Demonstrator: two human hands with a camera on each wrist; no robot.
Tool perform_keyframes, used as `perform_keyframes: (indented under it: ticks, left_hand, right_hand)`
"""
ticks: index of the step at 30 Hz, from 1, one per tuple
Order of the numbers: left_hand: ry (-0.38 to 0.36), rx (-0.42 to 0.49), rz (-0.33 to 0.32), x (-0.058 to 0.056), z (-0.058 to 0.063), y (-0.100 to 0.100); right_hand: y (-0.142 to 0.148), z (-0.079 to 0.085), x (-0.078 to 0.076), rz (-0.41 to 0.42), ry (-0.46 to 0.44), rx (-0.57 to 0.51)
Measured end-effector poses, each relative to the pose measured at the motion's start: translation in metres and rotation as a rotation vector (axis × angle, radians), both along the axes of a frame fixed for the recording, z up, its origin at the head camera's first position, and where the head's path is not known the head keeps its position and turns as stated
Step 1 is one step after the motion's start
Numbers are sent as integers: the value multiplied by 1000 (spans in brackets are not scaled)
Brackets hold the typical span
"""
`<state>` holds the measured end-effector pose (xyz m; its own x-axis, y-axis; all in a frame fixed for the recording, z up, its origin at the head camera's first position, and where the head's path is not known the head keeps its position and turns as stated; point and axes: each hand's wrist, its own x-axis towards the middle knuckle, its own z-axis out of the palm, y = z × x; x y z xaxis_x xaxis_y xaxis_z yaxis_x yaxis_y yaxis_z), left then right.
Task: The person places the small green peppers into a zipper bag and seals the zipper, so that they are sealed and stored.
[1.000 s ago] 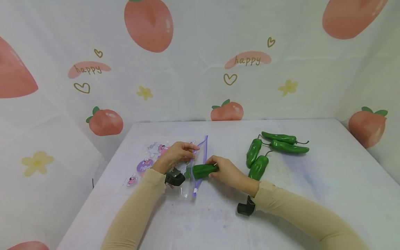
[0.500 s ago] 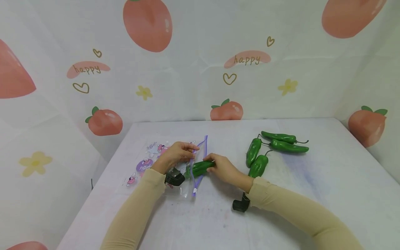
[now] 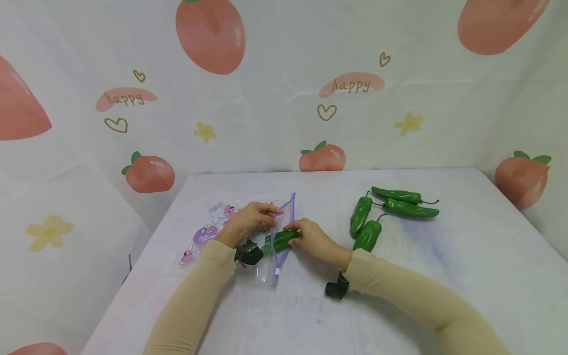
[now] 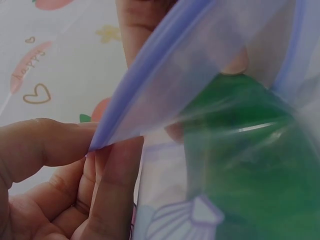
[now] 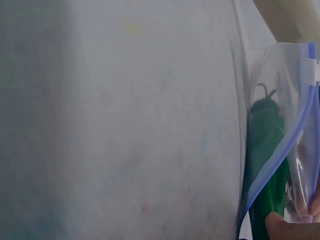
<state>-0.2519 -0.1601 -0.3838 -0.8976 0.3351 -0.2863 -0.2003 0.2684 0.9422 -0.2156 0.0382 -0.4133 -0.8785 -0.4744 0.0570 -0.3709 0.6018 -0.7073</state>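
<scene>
A clear slider zip bag [image 3: 262,275] with a purple rim and pink print lies on the left side of the table. My left hand [image 3: 248,222] pinches the upper part of its rim between thumb and fingers, and the mouth gapes to the right. A green pepper [image 3: 284,240] passes through that mouth, partly inside. My right hand [image 3: 317,241] grips the pepper's outer end. Through the film in the right wrist view, the pepper [image 5: 265,130] shows thin stems at its inner end; whether more than one pepper is there, I cannot tell.
To the right lie several loose green peppers [image 3: 410,208], some with stems touching. The white slider [image 3: 277,271] is at the near end of the bag's rim. A printed cloth [image 3: 266,108] hangs behind the white table [image 3: 284,315].
My right hand has moved left and pushed the pepper further into the bag, so less of it shows outside. My left hand has kept its hold on the rim.
</scene>
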Motion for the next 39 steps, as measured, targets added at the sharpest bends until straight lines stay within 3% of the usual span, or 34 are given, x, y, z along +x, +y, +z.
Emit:
perform_keyframes:
  ticks: [9,39]
  left_hand:
    - [2,8,-1,1,1,1]
    - [6,13,-3,0,0,0]
  right_hand:
    - [-3,-1,-3,8,-59,-45]
    - [-4,7,-6,101,-108,16]
